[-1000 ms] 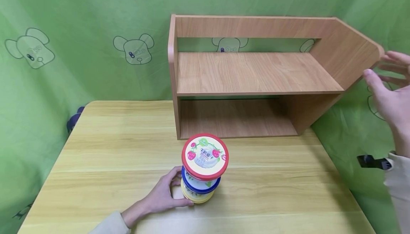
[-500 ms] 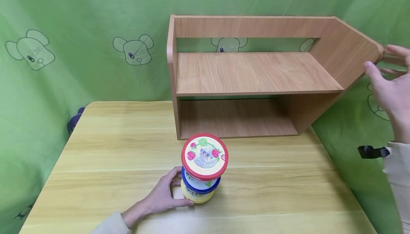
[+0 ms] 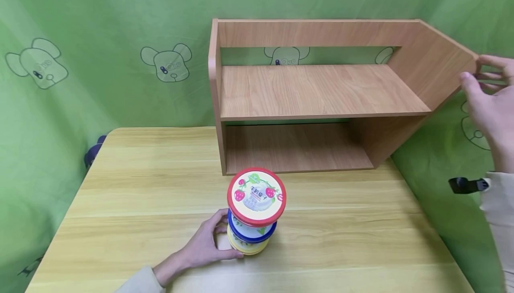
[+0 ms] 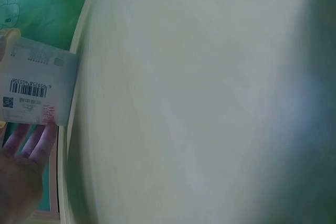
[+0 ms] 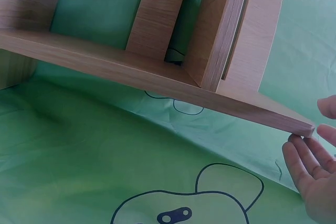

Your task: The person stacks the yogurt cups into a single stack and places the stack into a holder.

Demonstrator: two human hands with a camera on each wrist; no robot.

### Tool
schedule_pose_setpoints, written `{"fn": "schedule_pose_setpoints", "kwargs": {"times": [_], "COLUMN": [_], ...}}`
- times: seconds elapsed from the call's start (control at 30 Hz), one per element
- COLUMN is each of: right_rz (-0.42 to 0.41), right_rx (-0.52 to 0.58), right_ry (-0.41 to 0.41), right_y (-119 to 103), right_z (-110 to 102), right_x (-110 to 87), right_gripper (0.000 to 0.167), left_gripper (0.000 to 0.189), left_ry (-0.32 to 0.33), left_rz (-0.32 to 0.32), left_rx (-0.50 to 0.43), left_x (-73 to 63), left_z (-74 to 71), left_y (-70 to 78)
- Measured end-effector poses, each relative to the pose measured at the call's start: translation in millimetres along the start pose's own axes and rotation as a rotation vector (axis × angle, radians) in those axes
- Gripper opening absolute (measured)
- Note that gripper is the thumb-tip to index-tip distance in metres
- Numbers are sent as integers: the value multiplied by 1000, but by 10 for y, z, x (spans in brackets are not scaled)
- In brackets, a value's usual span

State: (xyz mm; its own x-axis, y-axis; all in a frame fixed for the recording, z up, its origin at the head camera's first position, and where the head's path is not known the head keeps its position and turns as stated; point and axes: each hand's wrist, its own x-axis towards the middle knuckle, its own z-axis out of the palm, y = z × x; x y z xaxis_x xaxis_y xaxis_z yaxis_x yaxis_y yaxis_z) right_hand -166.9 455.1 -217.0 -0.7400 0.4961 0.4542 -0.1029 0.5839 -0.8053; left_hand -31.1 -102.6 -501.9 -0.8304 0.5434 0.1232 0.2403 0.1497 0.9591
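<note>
Three round tubs stand stacked on the table in the head view: one with a red-rimmed strawberry lid (image 3: 257, 197) on top, a blue-rimmed one (image 3: 252, 234) in the middle, a yellow-rimmed one (image 3: 247, 247) at the bottom. My left hand (image 3: 202, 245) holds the lowest tub from the left, thumb in front and fingers behind. Its barcoded side (image 4: 37, 80) shows beside the fingers in the left wrist view. At the far right, my right hand (image 3: 494, 101) has its fingertips at the front corner of the wooden shelf's (image 3: 321, 90) side panel. The right wrist view shows these fingers (image 5: 299, 163) touching that corner.
The two-level shelf stands on the back right of the light wooden table (image 3: 140, 186), behind the tubs. Green cloth (image 3: 120, 83) with bear-head outlines hangs behind and at the sides. A black clip (image 3: 467, 185) sticks out from the right sleeve.
My right hand has moved up slightly and closer to the shelf's side panel, its fingers now at the corner. The left hand and the stacked tubs stay where they were.
</note>
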Motion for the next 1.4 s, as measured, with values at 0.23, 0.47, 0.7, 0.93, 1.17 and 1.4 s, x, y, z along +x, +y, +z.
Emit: {"fn": "schedule_pose_setpoints", "kwargs": {"times": [0.23,0.47,0.7,0.93,1.17,1.4], "right_rz": [-28,31,39,51,41,38], "right_rx": [-37,-102,-138,-123,-118,-61], "right_ry": [16,48,64,49,58,22], "right_y": [-58,-29,-21,-74,-75,-102], "right_z": [67,70,76,69,70,44], "right_x": [-9,-4,-8,-11,-33,-18], "right_gripper": [40,39,40,41,40,42], "left_gripper": [92,93,98,101,97,95], "left_ry": [-10,-19,-21,-27,-20,6], "left_rz": [-10,-22,-35,-33,-33,-26], "left_rx": [-16,-9,-14,-38,-59,-57], "left_x": [0,6,18,38,43,67], "left_z": [-7,-22,-26,10,38,45], "left_y": [7,24,39,33,45,59]}}
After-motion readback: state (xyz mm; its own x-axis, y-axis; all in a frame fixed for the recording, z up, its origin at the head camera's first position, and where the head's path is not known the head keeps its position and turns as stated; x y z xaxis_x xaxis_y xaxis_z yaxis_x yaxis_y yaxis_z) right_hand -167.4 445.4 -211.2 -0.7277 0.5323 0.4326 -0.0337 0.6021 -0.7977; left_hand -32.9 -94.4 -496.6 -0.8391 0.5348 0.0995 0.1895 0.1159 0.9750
